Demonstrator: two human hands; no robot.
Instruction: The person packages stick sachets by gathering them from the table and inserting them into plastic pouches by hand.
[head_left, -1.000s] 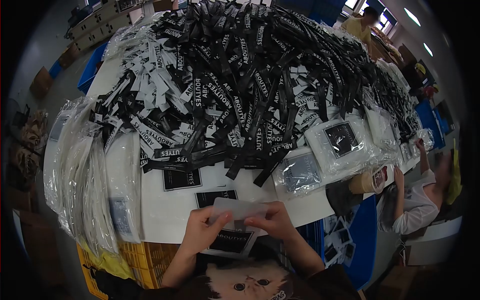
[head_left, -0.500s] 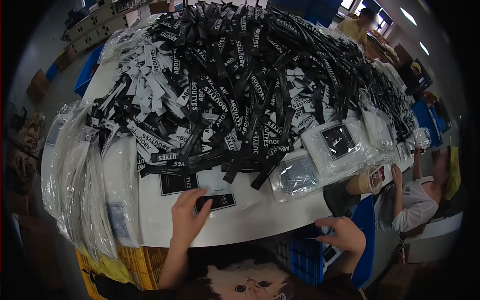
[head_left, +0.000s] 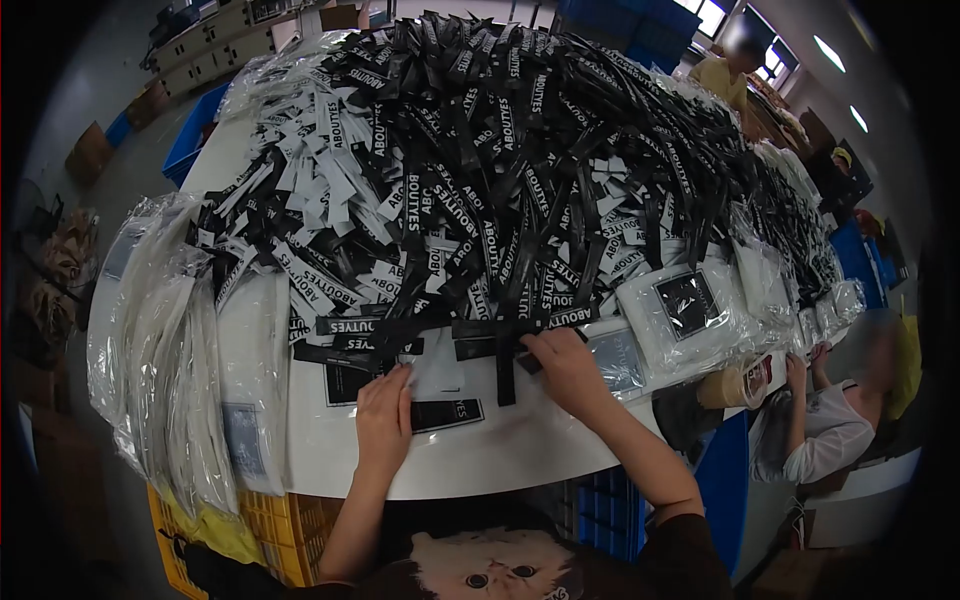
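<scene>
My left hand is at the table's front, its fingers together at the left edge of a small translucent plastic bag. Black printed cards lie by it: one card to its right, another card partly behind it. Further right, my right hand has its fingertips closed on a black strip at the front of the heap. Its thumb side is partly hidden. Another black strip hangs down from the heap onto the white tabletop, just left of my right hand.
A large heap of black and white printed strips covers the table. Clear-wrapped packs lie left, more packs right. A cup stands by the right edge. Crates sit below. Two people work nearby.
My right hand has moved from beside the table edge up and left to the strips. My left hand has come down onto the plastic bag, its fingers drawing together. The view has shifted slightly.
</scene>
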